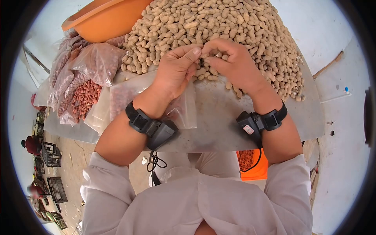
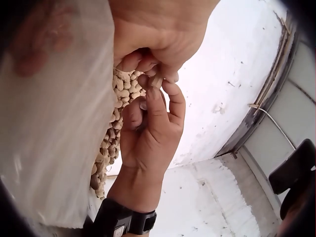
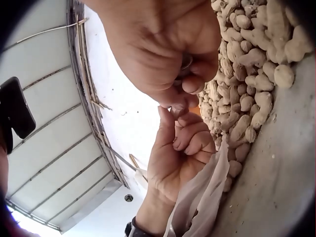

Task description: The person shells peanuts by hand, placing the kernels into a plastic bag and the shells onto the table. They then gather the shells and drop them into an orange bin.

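In the head view my left hand (image 1: 178, 66) and right hand (image 1: 239, 64) meet fingertip to fingertip at the near edge of a big heap of unshelled peanuts (image 1: 219, 23). Between them, a small pale peanut (image 2: 157, 80) is pinched by the thumb and fingers of both hands, as the left wrist view shows. The same peanut (image 3: 177, 111) sits between the thumbs in the right wrist view, partly covered by fingertips. A small shiny piece (image 3: 186, 61) shows among the curled fingers of my right hand.
Clear plastic bags of red shelled peanuts (image 1: 85, 98) lie at the left, and a flat clear bag (image 1: 186, 111) is under my left forearm. An orange basin (image 1: 105, 19) leans behind them. Below the metal tabletop (image 1: 219, 135) is an orange container (image 1: 258, 170) holding reddish bits.
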A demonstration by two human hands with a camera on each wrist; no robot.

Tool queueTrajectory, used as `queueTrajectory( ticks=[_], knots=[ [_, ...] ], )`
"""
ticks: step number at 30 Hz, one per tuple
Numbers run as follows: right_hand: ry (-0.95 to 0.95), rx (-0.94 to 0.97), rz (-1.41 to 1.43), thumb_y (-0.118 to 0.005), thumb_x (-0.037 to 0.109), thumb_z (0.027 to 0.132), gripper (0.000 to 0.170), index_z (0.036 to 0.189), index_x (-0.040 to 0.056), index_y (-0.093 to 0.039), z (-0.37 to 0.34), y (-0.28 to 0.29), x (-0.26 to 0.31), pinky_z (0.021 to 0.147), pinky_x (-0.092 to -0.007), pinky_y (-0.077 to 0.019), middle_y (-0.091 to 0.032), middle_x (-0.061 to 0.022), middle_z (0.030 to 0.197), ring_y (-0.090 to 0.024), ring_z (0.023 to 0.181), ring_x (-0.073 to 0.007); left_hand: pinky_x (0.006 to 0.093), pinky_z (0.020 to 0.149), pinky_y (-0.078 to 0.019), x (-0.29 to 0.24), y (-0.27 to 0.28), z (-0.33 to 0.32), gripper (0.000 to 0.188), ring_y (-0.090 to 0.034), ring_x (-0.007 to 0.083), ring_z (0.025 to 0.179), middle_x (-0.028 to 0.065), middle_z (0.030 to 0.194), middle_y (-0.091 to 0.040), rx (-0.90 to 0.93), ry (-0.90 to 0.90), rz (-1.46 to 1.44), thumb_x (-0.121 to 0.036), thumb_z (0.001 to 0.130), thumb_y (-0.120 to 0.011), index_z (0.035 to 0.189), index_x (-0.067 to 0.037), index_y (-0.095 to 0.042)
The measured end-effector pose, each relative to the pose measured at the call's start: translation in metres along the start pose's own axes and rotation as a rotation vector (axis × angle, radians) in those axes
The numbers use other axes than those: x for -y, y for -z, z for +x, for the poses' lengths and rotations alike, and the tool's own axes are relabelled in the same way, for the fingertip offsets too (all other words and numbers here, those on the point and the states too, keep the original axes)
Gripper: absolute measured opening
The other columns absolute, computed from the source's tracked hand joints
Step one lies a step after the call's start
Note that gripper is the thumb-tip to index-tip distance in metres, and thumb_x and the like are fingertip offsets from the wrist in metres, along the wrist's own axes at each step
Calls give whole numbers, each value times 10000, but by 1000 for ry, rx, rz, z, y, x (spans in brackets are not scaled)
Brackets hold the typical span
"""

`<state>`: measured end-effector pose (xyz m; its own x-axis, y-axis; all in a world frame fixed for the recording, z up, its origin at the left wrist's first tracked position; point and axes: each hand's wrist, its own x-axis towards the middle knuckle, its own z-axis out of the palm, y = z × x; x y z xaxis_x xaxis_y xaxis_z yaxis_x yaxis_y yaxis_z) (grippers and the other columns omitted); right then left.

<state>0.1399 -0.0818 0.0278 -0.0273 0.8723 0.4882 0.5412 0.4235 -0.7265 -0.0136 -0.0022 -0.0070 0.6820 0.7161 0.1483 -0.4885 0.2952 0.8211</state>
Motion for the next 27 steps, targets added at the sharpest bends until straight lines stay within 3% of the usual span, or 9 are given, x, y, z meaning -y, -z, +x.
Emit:
queueTrajectory(
  ticks=[4, 7, 13, 16, 19, 22, 25, 27],
  knots=[
    [-217, -34, 244, -652, 154, 787, 196, 931, 23, -628, 0, 2, 2, 540, -228, -433, -604, -19, 748, -523, 611, -80, 177, 488, -355, 3, -3, -1, 282, -428, 51, 561, 1, 738, -572, -31, -103, 138, -161, 807, -676, 1012, 24, -620],
    [-230, -52, 208, -657, 163, 786, 234, 959, 7, -642, 1, -2, -3, 486, -214, -407, -596, -18, 709, -489, 544, -61, 176, 505, -370, 6, -3, 1, 290, -443, 49, 577, -1, 747, -579, -53, -165, 185, -167, 798, -686, 1010, 21, -621],
    [-362, 8, 214, -622, 218, 813, 265, 976, 10, -645, 0, -4, -4, 479, -211, -395, -577, -6, 683, -489, 561, -50, 171, 531, -378, 3, -3, -2, 255, -453, 41, 612, -10, 773, -580, -72, -203, 317, -180, 815, -669, 979, 8, -620],
    [-350, 22, 208, -595, 221, 823, 270, 965, -5, -640, 0, -9, -1, 501, -260, -424, -592, -41, 666, -528, 551, -107, 166, 541, -377, 4, -3, -2, 213, -454, 37, 623, -19, 758, -561, -46, -229, 323, -176, 837, -644, 952, 0, -608],
    [-28, -121, -64, -567, 182, 819, 236, 910, -28, -623, -3, -21, -8, 548, -322, -449, -601, -129, 674, -558, 552, -225, 170, 535, -377, 5, -3, -2, 165, -452, 39, 616, -26, 735, -537, -42, -220, 317, -161, 855, -617, 918, -11, -590],
    [44, -153, -211, -544, 159, 810, 216, 868, -41, -601, -2, -23, -8, 602, -363, -458, -584, -203, 706, -558, 606, -323, 178, 512, -366, 8, -5, -1, 128, -440, 42, 589, -27, 713, -521, -42, -199, 254, -140, 866, -596, 898, -18, -576],
    [3, -130, -302, -532, 162, 809, 208, 800, -38, -591, -2, -23, -5, 590, -370, -452, -571, -218, 685, -544, 618, -346, 184, 486, -344, 11, -6, -1, 104, -420, 42, 556, -24, 692, -509, -49, -179, 192, -120, 874, -577, 894, -20, -563],
    [-71, -105, -235, -538, 166, 836, 210, 827, -36, -597, -3, -22, -6, 542, -290, -414, -556, -93, 658, -514, 588, -176, 184, 485, -329, 11, -7, -2, 84, -406, 45, 546, -22, 698, -511, -57, -156, 157, -111, 877, -569, 898, -29, -563]
  ],
)
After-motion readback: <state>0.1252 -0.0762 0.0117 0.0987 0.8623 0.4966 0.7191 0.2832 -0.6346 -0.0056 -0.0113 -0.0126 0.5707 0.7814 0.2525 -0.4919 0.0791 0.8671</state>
